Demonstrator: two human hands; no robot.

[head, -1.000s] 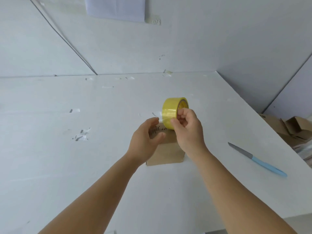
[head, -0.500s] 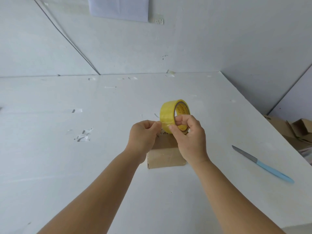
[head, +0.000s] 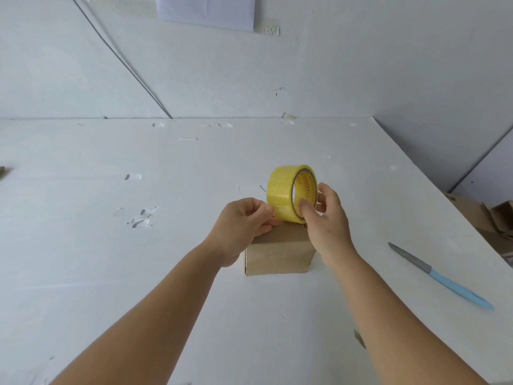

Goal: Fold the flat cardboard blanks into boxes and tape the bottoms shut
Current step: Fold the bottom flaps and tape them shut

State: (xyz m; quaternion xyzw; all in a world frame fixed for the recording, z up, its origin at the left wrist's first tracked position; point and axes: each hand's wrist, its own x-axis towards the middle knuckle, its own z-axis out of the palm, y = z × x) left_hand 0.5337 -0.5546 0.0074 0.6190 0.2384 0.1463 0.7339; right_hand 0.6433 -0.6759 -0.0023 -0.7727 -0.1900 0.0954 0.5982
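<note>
yellow tape: tape roll [head: 288,191] held upright above the far top edge of the box [head: 280,255], core hole facing right.
right hand: right hand [head: 323,215] grips the roll, thumb through the core, fingers curled on the far rim.
left hand: left hand [head: 244,220] just left of the roll, fingertips pinched at the roll's lower outer face, likely on the loose tape end; end itself too thin to see.
key relation: box directly below and toward the person from both hands; tape would pull down and back across its top.
box look: brown cardboard, folded up, standing on the white table [head: 138,273], centre seam faint on near face.
step: judged starting the tape strip.
aside: blue-handled knife [head: 438,276] lies well right.
</note>
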